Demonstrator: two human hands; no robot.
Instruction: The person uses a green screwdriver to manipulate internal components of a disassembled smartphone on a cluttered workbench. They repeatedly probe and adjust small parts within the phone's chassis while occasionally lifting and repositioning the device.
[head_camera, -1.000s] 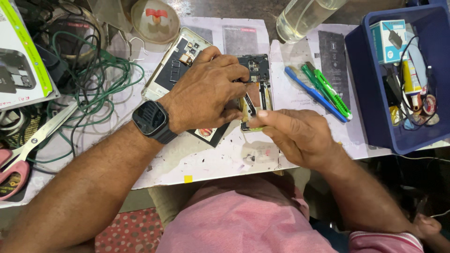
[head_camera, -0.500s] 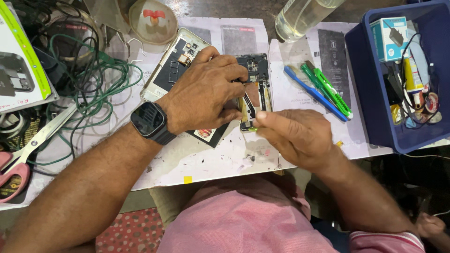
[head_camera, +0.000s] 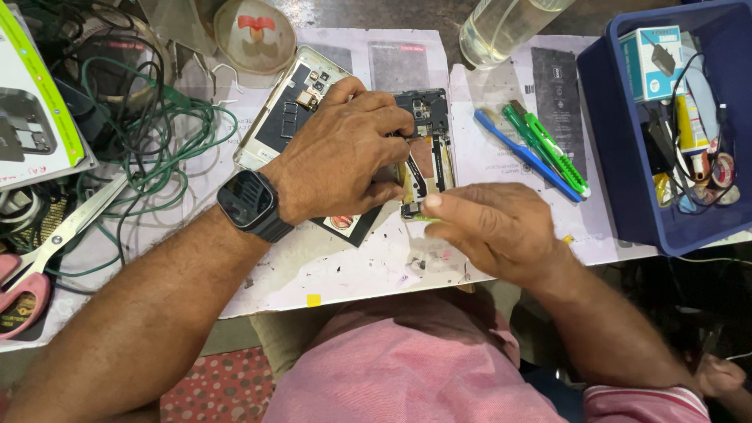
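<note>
Opened phone (head_camera: 423, 157) on table (head_camera: 345, 266) | left hand (head_camera: 337, 157) clamped over it | right hand (head_camera: 489, 227) pinching green tool (head_camera: 424, 218) at its edge

Phone repair bench: opened phone (head_camera: 423, 149), tools (head_camera: 540, 145)

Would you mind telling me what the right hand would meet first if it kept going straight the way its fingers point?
The right hand points left toward the opened phone, so it would likely meet its lower edge first, then the left hand holding it; depth is uncertain.
</note>
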